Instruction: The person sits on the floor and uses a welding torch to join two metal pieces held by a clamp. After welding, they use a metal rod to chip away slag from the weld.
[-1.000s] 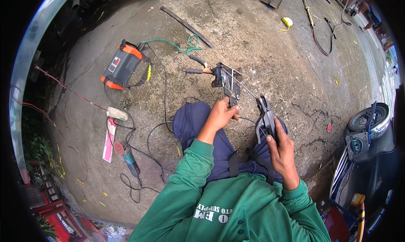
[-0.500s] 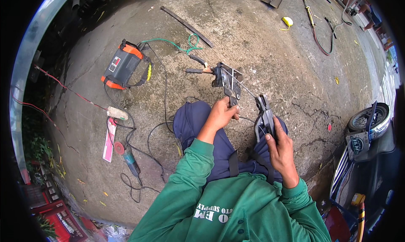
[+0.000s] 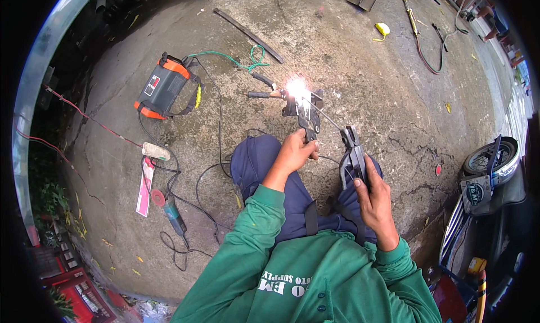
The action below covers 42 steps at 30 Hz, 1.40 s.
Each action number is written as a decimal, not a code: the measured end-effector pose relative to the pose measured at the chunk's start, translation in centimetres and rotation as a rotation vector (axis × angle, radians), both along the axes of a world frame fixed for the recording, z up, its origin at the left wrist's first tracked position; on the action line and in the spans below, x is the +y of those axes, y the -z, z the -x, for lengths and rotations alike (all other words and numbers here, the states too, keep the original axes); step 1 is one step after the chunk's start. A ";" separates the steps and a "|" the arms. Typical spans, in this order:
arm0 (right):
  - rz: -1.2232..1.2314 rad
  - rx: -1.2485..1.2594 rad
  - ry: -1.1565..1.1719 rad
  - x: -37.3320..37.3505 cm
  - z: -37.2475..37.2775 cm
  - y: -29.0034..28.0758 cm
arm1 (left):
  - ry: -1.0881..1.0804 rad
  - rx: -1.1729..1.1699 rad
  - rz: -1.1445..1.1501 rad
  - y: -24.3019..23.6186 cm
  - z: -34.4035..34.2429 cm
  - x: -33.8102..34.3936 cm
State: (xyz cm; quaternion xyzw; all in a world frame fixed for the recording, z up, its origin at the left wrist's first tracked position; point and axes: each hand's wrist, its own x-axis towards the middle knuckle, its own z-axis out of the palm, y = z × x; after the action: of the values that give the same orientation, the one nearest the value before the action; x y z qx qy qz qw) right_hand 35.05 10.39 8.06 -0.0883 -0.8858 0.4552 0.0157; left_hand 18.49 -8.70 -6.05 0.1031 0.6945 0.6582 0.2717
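My left hand [image 3: 297,151] is closed on the near end of a dark metal bracket [image 3: 307,120]. In my right hand [image 3: 373,199] is a black electrode holder [image 3: 352,154], gripped by its handles. A thin welding rod [image 3: 326,115] runs from its jaws up and left to the bracket. At the rod's far tip a bright welding arc [image 3: 298,87] glows with sparks, and the glare hides the metal under it. A ground clamp [image 3: 260,94] with dark handles and copper-coloured jaws sits at the bracket's left side.
A grey-and-orange welding machine [image 3: 164,86] stands at left with cables trailing. Below it lies an angle grinder [image 3: 173,216] with a red disc. A flat metal bar [image 3: 247,35], a yellow tape measure [image 3: 383,28] and a torch [image 3: 412,19] lie farther off. A motorcycle wheel [image 3: 489,157] is at right.
A bright arc with sparks has appeared where the rod's tip meets the bracket. Both hands have stayed nearly in place with the same holds.
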 end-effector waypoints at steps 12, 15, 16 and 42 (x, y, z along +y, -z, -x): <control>-0.004 0.020 -0.003 -0.1 0.0 0.2 | -0.018 -0.017 -0.002 1.2 0.1 0.1; 0.000 0.028 -0.007 -0.1 0.0 0.2 | -0.024 -0.003 0.024 0.7 -0.1 0.1; -0.007 0.028 -0.010 -0.1 0.0 0.2 | -0.024 -0.005 0.009 0.9 -0.1 0.1; -0.008 0.010 -0.009 -0.1 0.5 0.2 | -0.018 0.004 0.034 0.6 -0.1 0.1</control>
State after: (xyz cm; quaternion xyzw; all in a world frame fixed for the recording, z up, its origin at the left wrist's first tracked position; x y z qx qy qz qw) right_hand 34.52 10.31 7.89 -0.0819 -0.8880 0.4521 0.0182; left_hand 18.58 -8.65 -6.61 0.0938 0.7069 0.6486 0.2662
